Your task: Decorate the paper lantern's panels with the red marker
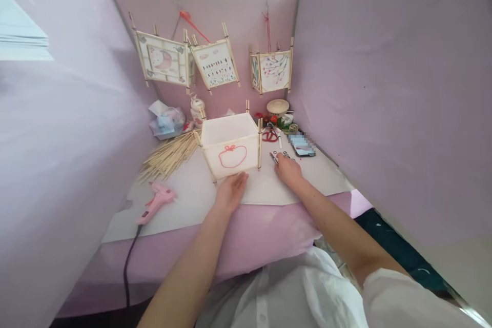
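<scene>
A lantern (pixel 231 156) of white panels on a frame of thin wooden sticks stands on the white paper in front of me. Its front panel carries a round red outline with a bow-like top. My left hand (pixel 231 192) lies at the lantern's lower front edge, fingers stretched out and gripping nothing; whether they touch the frame I cannot tell. To the right, my right hand (pixel 289 169) is closed around a slim pen (pixel 273 158) whose tip points left. Small dark rings (pixel 285 153) lie just beyond that hand.
At left lie a pink glue gun (pixel 157 202) with a black cord and a pile of wooden sticks (pixel 171 155). Red-handled scissors (pixel 270 134) and a phone (pixel 302 144) sit at right. Decorated lanterns (pixel 275 72) hang at the back. Lilac walls (pixel 384 72) enclose both sides.
</scene>
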Demonstrator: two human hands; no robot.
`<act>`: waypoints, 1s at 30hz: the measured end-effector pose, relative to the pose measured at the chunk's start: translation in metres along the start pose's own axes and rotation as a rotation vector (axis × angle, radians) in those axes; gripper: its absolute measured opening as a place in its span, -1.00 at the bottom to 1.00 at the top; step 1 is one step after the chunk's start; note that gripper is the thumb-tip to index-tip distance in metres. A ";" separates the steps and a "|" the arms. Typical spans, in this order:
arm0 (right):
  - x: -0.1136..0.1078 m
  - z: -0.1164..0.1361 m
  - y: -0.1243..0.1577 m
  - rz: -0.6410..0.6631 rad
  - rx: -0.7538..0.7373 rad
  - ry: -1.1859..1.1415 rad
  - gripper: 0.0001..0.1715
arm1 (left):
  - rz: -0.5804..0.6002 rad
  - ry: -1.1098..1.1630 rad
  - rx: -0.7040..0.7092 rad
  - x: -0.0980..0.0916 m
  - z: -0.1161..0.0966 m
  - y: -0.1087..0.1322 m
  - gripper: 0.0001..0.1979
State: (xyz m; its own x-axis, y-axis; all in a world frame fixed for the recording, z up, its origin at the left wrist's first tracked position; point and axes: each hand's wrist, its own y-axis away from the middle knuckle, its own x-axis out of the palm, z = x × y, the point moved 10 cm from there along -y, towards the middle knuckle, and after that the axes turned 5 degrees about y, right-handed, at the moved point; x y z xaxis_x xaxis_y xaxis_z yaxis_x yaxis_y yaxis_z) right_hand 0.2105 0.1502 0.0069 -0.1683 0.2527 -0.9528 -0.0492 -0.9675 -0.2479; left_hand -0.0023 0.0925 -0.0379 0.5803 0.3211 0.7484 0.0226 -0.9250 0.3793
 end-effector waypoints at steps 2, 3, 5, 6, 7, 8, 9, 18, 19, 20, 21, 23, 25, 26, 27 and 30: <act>-0.001 0.002 0.003 -0.016 -0.028 -0.003 -0.58 | 0.008 0.009 0.022 0.001 -0.002 0.001 -0.85; -0.002 0.004 0.005 -0.029 -0.044 -0.007 -0.54 | 0.013 0.015 0.033 0.002 -0.002 0.001 -0.83; -0.006 0.010 0.010 -0.064 -0.080 -0.017 -0.51 | 0.025 0.027 0.050 0.002 -0.004 0.000 -0.81; -0.009 0.014 0.014 -0.088 -0.107 -0.030 -0.52 | 0.030 0.032 0.056 0.002 -0.005 0.000 -0.80; -0.012 0.018 0.018 -0.118 -0.142 -0.052 -0.55 | 0.034 0.035 0.058 0.002 -0.005 -0.002 -0.79; -0.016 0.023 0.022 -0.152 -0.181 -0.083 -0.58 | 0.038 0.037 0.059 0.002 -0.005 -0.003 -0.79; -0.020 0.028 0.026 -0.186 -0.221 -0.121 -0.60 | 0.040 0.037 0.060 0.001 -0.006 -0.005 -0.79; -0.037 0.030 0.036 -0.369 -0.356 -0.394 -0.61 | 0.101 0.006 0.143 0.001 -0.015 -0.007 -0.91; -0.037 0.028 0.035 -0.382 -0.346 -0.409 -0.65 | 0.116 0.000 0.158 0.003 -0.017 -0.005 -0.94; -0.037 0.027 0.035 -0.388 -0.336 -0.419 -0.69 | 0.130 -0.006 0.170 0.004 -0.019 -0.004 -0.96; -0.037 0.027 0.034 -0.389 -0.329 -0.426 -0.71 | 0.144 -0.011 0.182 0.006 -0.020 -0.002 -0.98; -0.037 0.027 0.035 -0.380 -0.322 -0.437 -0.73 | 0.175 -0.018 0.198 0.010 -0.023 0.000 -0.97; -0.036 0.027 0.036 -0.364 -0.315 -0.460 -0.73 | 0.208 -0.018 0.207 0.015 -0.024 0.002 -0.94; -0.036 0.027 0.036 -0.355 -0.308 -0.479 -0.73 | 0.224 -0.015 0.210 0.017 -0.025 0.002 -0.94; -0.037 0.026 0.036 -0.350 -0.296 -0.506 -0.72 | 0.239 -0.013 0.211 0.019 -0.025 0.003 -0.93; -0.039 0.022 0.032 -0.343 -0.230 -0.689 -0.69 | 0.266 -0.008 0.204 0.024 -0.025 0.004 -0.94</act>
State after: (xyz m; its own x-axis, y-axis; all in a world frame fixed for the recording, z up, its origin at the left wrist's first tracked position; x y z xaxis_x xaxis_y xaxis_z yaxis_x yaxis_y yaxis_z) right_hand 0.1938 0.1093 0.0400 -0.7540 0.4103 -0.5130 -0.0173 -0.7930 -0.6089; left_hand -0.0086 0.1011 -0.0052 0.5941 0.0619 0.8020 0.0314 -0.9981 0.0538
